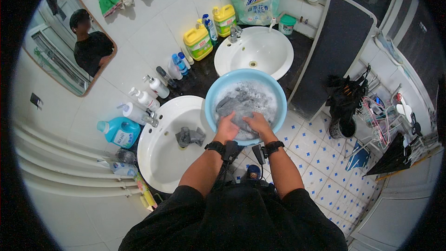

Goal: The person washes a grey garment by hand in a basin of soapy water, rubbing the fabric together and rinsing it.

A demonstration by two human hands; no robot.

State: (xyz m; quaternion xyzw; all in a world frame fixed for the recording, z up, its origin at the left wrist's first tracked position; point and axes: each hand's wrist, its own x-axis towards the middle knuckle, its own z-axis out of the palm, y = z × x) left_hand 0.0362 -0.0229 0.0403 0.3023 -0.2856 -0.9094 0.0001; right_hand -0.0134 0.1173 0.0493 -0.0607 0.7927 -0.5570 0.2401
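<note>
A light blue plastic basin point(218, 88) rests on the counter between two white sinks, filled with soapy water and grey cloth point(239, 104). My left hand point(227, 128) and my right hand point(258, 124) are both in the basin, closed on the wet grey cloth at its near side. Each wrist wears a black band. A second crumpled grey cloth point(189, 136) lies in the left sink point(162, 158).
The right sink point(274, 51) has a tap behind it. Yellow jugs point(198, 42), a blue detergent bottle point(118, 131) and several small bottles line the tiled wall. A mirror point(69, 42) hangs at left. A dark board point(334, 46), black bags and hangers point(381, 121) stand at right.
</note>
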